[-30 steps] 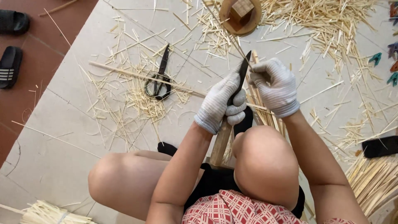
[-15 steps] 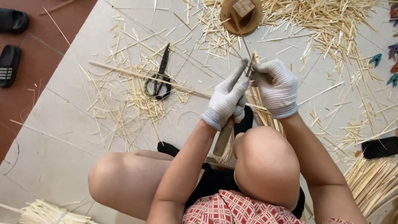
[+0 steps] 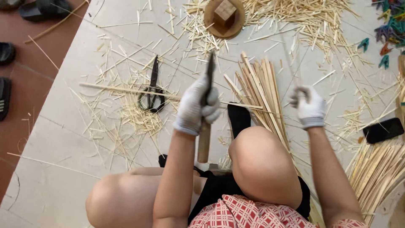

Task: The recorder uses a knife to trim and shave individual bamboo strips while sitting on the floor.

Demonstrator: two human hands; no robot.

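- Black iron scissors lie shut on the pale mat among fine bamboo shavings, left of the hands.
- Left hand, in a knitted white glove: grip closed around a knife with a wooden handle and dark blade pointing up.
- Flat bamboo strips fan out between the hands.
- Right hand, gloved: grip pinched shut on a thin bamboo sliver.
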